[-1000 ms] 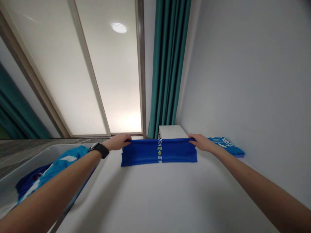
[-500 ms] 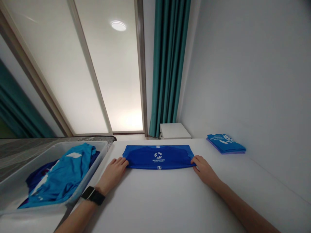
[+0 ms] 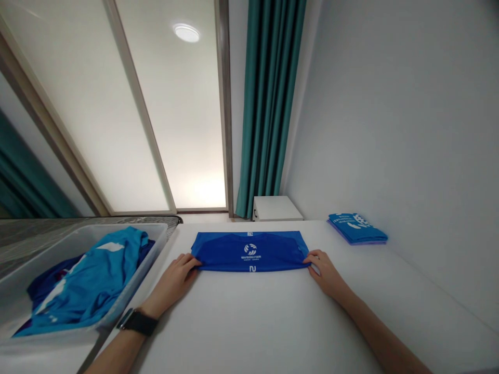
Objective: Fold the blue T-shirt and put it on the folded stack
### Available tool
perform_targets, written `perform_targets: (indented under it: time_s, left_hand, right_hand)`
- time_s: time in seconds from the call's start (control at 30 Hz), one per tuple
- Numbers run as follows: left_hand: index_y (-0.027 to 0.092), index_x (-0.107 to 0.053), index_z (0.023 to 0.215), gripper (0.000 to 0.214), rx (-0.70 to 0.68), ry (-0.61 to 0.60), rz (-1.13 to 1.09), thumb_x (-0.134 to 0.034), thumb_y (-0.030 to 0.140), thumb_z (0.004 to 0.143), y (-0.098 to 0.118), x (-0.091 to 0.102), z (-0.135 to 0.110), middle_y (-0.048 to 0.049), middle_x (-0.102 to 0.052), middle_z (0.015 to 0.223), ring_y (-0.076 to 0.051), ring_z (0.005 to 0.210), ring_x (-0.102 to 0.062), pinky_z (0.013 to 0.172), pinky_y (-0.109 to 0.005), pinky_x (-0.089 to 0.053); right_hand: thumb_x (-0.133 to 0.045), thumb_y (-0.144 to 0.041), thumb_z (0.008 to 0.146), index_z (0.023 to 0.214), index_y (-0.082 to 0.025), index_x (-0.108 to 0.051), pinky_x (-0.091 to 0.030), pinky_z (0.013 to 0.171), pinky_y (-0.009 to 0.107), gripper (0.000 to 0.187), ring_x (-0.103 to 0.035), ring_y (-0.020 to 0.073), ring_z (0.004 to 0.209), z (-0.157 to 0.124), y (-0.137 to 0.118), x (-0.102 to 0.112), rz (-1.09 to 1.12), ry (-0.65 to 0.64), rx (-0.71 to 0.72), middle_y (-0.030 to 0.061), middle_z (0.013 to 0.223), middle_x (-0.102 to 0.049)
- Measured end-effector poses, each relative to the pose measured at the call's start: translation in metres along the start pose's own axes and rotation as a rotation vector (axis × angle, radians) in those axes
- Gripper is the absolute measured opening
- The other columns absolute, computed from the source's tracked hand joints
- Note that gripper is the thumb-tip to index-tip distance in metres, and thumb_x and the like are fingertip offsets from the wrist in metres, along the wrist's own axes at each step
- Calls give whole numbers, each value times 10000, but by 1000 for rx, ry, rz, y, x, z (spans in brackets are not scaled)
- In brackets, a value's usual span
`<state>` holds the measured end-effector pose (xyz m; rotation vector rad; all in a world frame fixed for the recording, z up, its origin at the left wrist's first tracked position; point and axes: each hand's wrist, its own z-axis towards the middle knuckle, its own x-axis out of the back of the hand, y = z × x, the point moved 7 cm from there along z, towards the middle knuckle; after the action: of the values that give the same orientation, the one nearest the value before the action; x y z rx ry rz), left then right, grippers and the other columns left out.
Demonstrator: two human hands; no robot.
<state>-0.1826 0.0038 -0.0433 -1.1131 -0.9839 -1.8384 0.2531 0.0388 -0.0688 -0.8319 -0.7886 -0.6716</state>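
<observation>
We appear to be in a home: we see a green curtain [image 3: 270, 104], frosted door panels [image 3: 187, 130], a pale wall [image 3: 397, 130], a small white cabinet [image 3: 276, 209], a bin [image 3: 150, 259] of clothes [image 3: 97, 278] and a blue garment [image 3: 222, 254] on a tabletop [image 3: 249, 322].

My cloth [image 3: 222, 254] is deep blue, bearing a round white emblem and white characters; my watch [image 3: 138, 322] is black. I see a white bench [image 3: 249, 322], teal curtain [image 3: 271, 104], bright-blue folded stack [image 3: 356, 231] with white print and purplish lower edge, and sky-blue, white-patched garment [image 3: 99, 283] over dark navy fabric [image 3: 42, 288].
</observation>
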Motion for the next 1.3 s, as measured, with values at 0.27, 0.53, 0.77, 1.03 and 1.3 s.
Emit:
perform_targets:
  time_s: [0.27, 0.53, 0.77, 1.03, 1.3]
  left_hand:
    - [211, -669, 983, 252, -8, -32, -22, -431, 185, 903, 7, 4, -3, -89, -648, 1022, -237, 958, -578, 843, -373, -475]
    - [237, -663, 969, 252, -44, -122, -11, -419, 195, 922, 26, 17, -21, -69, -643, 1004, -232, 930, -590, 848, -363, -471]
    - [263, -663, 984, 262, -69, -164, 3, -412, 201, 938, 42, 18, -52, -63, -639, 1010, -240, 909, -585, 821, -383, -460]
    - [280, -652, 1012, 229, -108, -108, -19, -443, 208, 951, 49, 17, -66, -47, -632, 1017, -217, 906, -582, 812, -338, -457]
    - [261, -655, 988, 204, -158, -45, -25, -470, 192, 938, 55, 24, -69, -47, -637, 984, -206, 875, -590, 778, -310, -466]
  right_hand:
    - [-475, -112, 802, 917, -231, -660, -457, 929, 464, 249, -551, 272, 1035, -3, 5, -4, 9, -3, -17, 104, 1054, -586]
    - [-480, -142, 801, 899, -242, -657, -470, 890, 446, 226, -567, 263, 994, -25, -1, 4, 51, -21, -16, 96, 1019, -612]
    - [-484, -168, 799, 892, -264, -660, -473, 887, 462, 220, -571, 273, 1005, -55, -5, 16, 50, -17, -77, 95, 1046, -617]
    - [-489, -187, 793, 902, -268, -672, -483, 908, 475, 228, -575, 279, 1032, -70, -5, 23, 49, -32, -108, 104, 1075, -623]
    - [-469, -203, 818, 926, -247, -681, -470, 927, 460, 242, -571, 260, 1056, -74, -11, 26, 7, -79, -132, 98, 1101, -615]
